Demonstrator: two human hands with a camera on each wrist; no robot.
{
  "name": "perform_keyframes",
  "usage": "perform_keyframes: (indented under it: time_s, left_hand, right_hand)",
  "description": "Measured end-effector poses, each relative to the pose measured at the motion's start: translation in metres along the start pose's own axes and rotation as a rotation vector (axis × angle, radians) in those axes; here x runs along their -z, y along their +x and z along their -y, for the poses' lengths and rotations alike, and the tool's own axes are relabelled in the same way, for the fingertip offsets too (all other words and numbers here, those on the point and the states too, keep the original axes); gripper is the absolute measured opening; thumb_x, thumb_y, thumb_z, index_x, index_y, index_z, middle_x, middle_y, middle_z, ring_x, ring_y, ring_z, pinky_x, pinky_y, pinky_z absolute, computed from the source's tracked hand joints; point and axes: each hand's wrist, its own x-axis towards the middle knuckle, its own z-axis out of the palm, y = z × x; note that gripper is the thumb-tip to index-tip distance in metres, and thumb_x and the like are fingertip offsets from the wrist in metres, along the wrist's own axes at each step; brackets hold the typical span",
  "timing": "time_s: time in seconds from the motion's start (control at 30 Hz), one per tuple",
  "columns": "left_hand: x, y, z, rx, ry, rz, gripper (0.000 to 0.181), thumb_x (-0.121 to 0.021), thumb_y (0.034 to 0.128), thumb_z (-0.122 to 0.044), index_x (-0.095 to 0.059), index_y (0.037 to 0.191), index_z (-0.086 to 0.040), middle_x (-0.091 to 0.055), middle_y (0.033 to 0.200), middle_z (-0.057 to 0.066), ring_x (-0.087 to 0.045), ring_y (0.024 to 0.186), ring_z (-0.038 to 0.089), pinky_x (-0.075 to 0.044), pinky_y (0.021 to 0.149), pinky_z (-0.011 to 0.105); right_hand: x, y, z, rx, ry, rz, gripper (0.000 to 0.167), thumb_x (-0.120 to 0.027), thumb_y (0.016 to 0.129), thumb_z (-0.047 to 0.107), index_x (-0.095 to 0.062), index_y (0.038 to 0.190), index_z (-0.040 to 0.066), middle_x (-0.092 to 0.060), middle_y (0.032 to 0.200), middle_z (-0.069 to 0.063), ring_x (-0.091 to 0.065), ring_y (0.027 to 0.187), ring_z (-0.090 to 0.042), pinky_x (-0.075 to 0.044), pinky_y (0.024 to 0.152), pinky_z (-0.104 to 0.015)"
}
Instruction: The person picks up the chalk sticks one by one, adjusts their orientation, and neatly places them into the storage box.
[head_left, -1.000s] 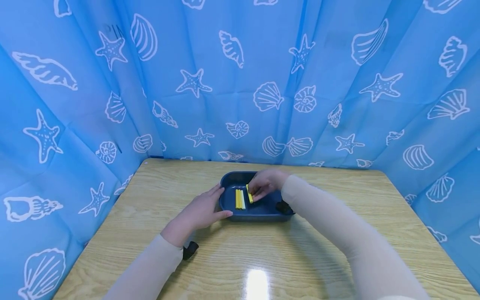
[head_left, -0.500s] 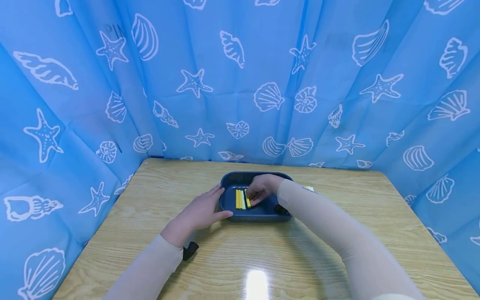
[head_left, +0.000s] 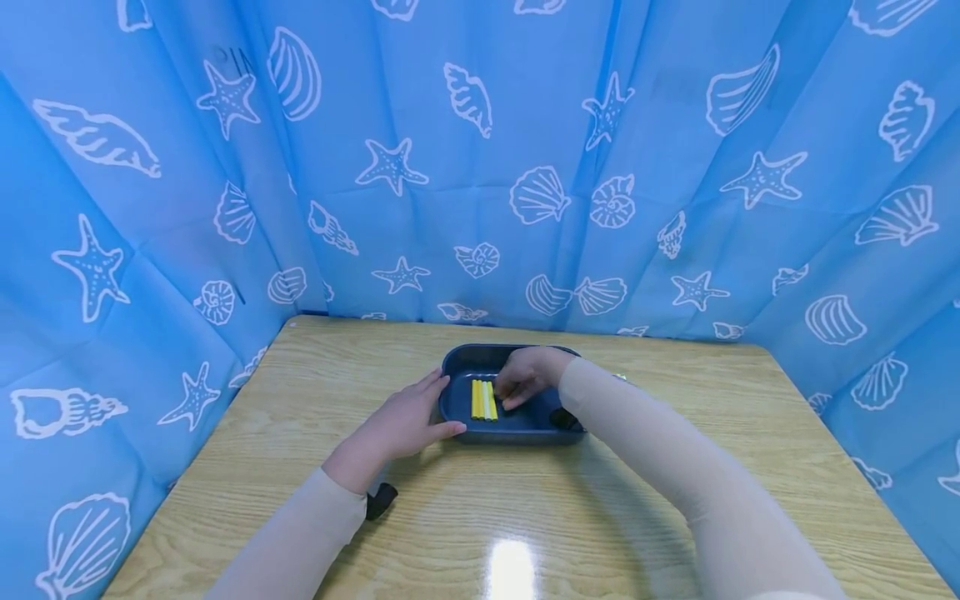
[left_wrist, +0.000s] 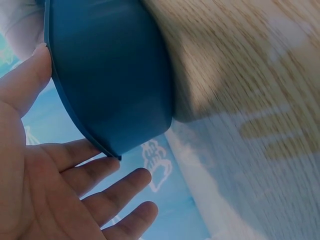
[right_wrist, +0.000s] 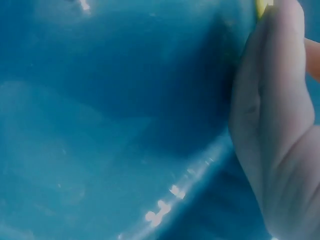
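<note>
In the tray (head_left: 517, 436), the right hand (head_left: 528, 373) bends its fingers by the row of sticks (head_left: 477, 400); whether they pinch one, I cannot tell. Outstretched, the left hand (head_left: 401, 419) touches the tray's left end; only its wrist view shows two fingertips clear of it. The tray's rightmost yellow stick (head_left: 492, 402), gapped half a second ago, now lies just beside the white stick (head_left: 486, 402).

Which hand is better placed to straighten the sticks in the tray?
Probably the right hand: it is inside the tray, close beside the sticks, while the left hand touches the tray's left end.
</note>
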Motion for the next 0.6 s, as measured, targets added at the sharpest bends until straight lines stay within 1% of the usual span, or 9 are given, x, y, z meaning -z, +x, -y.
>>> perform_keyframes:
  time_s: [0.13, 0.23, 0.37, 0.47, 0.6]
  left_hand:
    - [-0.001, 0.000, 0.001, -0.003, 0.004, -0.002, 0.089, -0.064, 0.0921, -0.058, -0.032, 0.157, -0.007, -0.023, 0.164, 0.013, -0.033, 0.145, 0.035, -0.033, 0.116, 0.051]
    - [-0.001, 0.001, 0.000, 0.002, 0.009, -0.002, 0.089, -0.065, 0.0922, -0.057, -0.032, 0.157, -0.007, -0.023, 0.164, 0.013, -0.033, 0.145, 0.035, -0.033, 0.116, 0.051]
    - [0.000, 0.000, -0.001, 0.000, 0.007, -0.006, 0.087, -0.066, 0.0925, -0.054, -0.033, 0.157, -0.005, -0.024, 0.164, 0.014, -0.034, 0.145, 0.036, -0.033, 0.116, 0.051]
    - [0.000, 0.000, -0.001, -0.013, 0.000, -0.009, 0.087, -0.067, 0.0927, -0.052, -0.033, 0.156, -0.004, -0.024, 0.164, 0.016, -0.034, 0.144, 0.038, -0.033, 0.115, 0.053]
    - [-0.001, 0.001, 0.001, -0.015, 0.005, -0.008, 0.087, -0.067, 0.0927, -0.053, -0.032, 0.157, -0.005, -0.023, 0.164, 0.014, -0.034, 0.145, 0.038, -0.033, 0.115, 0.053]
  right_hand:
    - [0.009, -0.014, 0.000, 0.051, -0.003, 0.024, 0.030, -0.060, 0.098, 0.004, -0.060, 0.127, -0.005, -0.063, 0.095, -0.015, -0.067, 0.072, -0.018, -0.060, 0.070, -0.028]
    - [0.014, -0.026, 0.000, 0.080, 0.002, 0.052, 0.036, -0.058, 0.099, 0.003, -0.054, 0.134, -0.005, -0.061, 0.099, -0.016, -0.065, 0.074, -0.018, -0.060, 0.070, -0.029]
    - [0.019, -0.045, -0.001, 0.113, -0.016, 0.068, 0.038, -0.056, 0.100, 0.004, -0.050, 0.136, -0.008, -0.058, 0.105, -0.017, -0.063, 0.076, -0.019, -0.060, 0.072, -0.029]
    - [0.021, -0.059, -0.004, 0.136, -0.038, 0.064, 0.038, -0.056, 0.100, 0.004, -0.050, 0.135, -0.008, -0.057, 0.104, -0.015, -0.062, 0.077, -0.020, -0.060, 0.073, -0.030]
    - [0.024, -0.075, -0.010, 0.182, -0.053, 0.046, 0.036, -0.057, 0.100, 0.005, -0.049, 0.133, -0.009, -0.057, 0.103, -0.014, -0.062, 0.077, -0.020, -0.060, 0.074, -0.032]
